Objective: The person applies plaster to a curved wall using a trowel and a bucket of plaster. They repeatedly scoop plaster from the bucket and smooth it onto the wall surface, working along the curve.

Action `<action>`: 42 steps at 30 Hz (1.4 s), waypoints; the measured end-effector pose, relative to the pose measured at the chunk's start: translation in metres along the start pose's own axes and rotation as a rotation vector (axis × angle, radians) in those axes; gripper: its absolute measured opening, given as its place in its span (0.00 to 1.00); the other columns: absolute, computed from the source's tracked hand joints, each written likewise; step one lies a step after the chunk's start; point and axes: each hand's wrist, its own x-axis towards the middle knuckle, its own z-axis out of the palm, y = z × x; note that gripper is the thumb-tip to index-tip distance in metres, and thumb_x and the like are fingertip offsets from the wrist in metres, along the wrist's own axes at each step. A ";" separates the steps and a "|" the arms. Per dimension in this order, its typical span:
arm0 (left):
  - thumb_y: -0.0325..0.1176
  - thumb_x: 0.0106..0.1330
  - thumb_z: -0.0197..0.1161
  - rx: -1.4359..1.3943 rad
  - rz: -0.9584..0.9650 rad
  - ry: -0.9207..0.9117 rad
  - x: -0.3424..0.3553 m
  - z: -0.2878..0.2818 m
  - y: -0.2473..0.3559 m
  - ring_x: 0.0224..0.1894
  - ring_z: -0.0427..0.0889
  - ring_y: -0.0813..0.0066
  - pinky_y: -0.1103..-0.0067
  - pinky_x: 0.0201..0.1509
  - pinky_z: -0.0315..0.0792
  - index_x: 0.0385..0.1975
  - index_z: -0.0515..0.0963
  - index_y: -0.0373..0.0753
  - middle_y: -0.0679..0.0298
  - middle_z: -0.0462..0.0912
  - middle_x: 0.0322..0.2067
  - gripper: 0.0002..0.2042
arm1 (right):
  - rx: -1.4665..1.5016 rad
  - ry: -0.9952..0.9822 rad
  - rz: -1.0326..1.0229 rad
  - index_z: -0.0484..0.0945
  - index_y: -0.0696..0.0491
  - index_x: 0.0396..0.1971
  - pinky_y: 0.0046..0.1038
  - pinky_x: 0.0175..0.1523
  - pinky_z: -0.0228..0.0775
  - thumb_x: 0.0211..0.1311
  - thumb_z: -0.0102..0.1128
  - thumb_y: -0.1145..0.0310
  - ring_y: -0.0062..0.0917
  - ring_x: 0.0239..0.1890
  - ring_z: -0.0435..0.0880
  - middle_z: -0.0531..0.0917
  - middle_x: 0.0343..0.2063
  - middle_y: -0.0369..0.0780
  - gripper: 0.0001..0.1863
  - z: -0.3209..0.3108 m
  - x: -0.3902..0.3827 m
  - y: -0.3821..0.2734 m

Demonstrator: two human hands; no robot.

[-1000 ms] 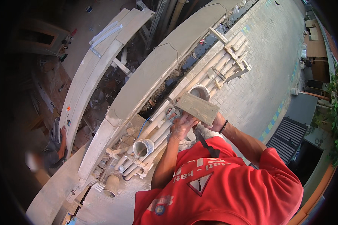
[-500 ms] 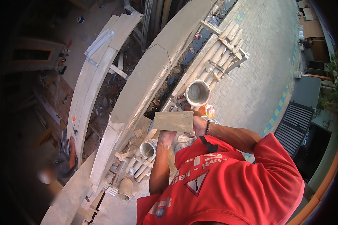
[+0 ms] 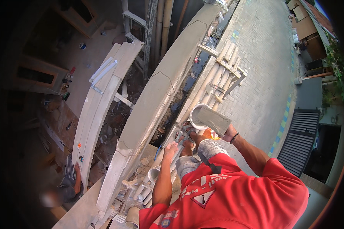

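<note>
My right hand point(image 3: 229, 133), with a dark bead bracelet at its wrist, is closed on one end of a flat rectangular plastering float point(image 3: 215, 120). Grey, wet-looking mortar coats the face of the float. Its far end overlaps the pale round bucket point(image 3: 194, 121), hiding part of the opening. Over by the long concrete ledge point(image 3: 156, 82), my left hand point(image 3: 171, 148) is apart from the float, fingers loosely stretched and nothing visible in them.
Bamboo scaffolding point(image 3: 221, 74) runs beside a narrow ditch point(image 3: 189, 80). Another bucket point(image 3: 154, 173) stands low near my left forearm. At the far left, a person point(image 3: 69, 175) rests a hand by a pale plank structure point(image 3: 99, 95). Grey paving point(image 3: 263, 65) stretches along the right.
The float has swung right and forward to the bucket in my right hand. My left hand has let go of it and moved slightly down. The view has shifted a little.
</note>
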 end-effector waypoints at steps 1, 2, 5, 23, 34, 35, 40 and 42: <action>0.44 0.61 0.63 0.088 -0.025 0.005 0.013 -0.015 -0.015 0.40 0.78 0.74 0.73 0.50 0.66 0.48 0.74 0.40 0.64 0.79 0.47 0.20 | -0.029 0.064 -0.028 0.75 0.49 0.45 0.21 0.16 0.60 0.65 0.44 0.55 0.20 0.20 0.77 0.82 0.30 0.36 0.18 -0.019 -0.002 -0.008; 0.45 0.60 0.63 0.153 -0.063 0.008 0.022 -0.027 -0.032 0.39 0.78 0.75 0.73 0.48 0.67 0.46 0.75 0.40 0.64 0.80 0.46 0.19 | -0.063 0.173 -0.032 0.75 0.48 0.42 0.20 0.15 0.57 0.65 0.44 0.55 0.18 0.19 0.75 0.81 0.28 0.34 0.16 -0.044 -0.005 -0.010; 0.48 0.60 0.62 0.240 -0.163 0.016 0.031 -0.042 -0.057 0.33 0.78 0.75 0.75 0.42 0.68 0.40 0.78 0.40 0.65 0.82 0.41 0.18 | -0.085 0.449 -0.054 0.76 0.42 0.34 0.18 0.15 0.49 0.62 0.46 0.54 0.15 0.16 0.70 0.77 0.21 0.29 0.12 -0.134 -0.027 0.003; 0.39 0.61 0.59 0.713 0.044 -0.117 0.269 0.046 -0.046 0.47 0.79 0.63 0.72 0.48 0.73 0.51 0.72 0.33 0.49 0.77 0.48 0.21 | 0.195 0.659 0.072 0.75 0.47 0.48 0.21 0.19 0.64 0.65 0.45 0.54 0.19 0.27 0.80 0.82 0.33 0.32 0.18 -0.176 -0.058 0.072; 0.41 0.52 0.68 0.951 0.035 0.043 0.403 0.122 -0.095 0.55 0.71 0.45 0.64 0.59 0.67 0.64 0.55 0.37 0.42 0.67 0.56 0.40 | 0.287 0.883 0.062 0.74 0.45 0.48 0.22 0.16 0.67 0.64 0.45 0.48 0.22 0.24 0.82 0.83 0.34 0.34 0.21 -0.241 -0.077 0.120; 0.41 0.52 0.68 0.932 0.006 0.096 0.410 0.125 -0.102 0.55 0.71 0.45 0.64 0.58 0.67 0.63 0.56 0.37 0.43 0.68 0.55 0.39 | 0.318 0.896 0.065 0.74 0.45 0.48 0.23 0.16 0.68 0.64 0.45 0.48 0.23 0.24 0.82 0.83 0.34 0.35 0.21 -0.245 -0.078 0.124; 0.37 0.52 0.63 0.936 0.021 0.203 0.431 0.144 -0.100 0.52 0.74 0.48 0.65 0.55 0.70 0.54 0.68 0.36 0.44 0.76 0.47 0.28 | 0.393 0.806 0.038 0.72 0.46 0.52 0.24 0.22 0.74 0.65 0.46 0.52 0.24 0.34 0.83 0.82 0.41 0.34 0.21 -0.257 -0.089 0.135; 0.37 0.51 0.61 0.930 0.002 0.160 0.416 0.152 -0.091 0.50 0.76 0.48 0.60 0.54 0.70 0.50 0.73 0.37 0.45 0.77 0.46 0.24 | 0.424 0.747 0.033 0.70 0.46 0.55 0.26 0.24 0.77 0.66 0.47 0.55 0.25 0.37 0.84 0.81 0.44 0.33 0.21 -0.246 -0.088 0.128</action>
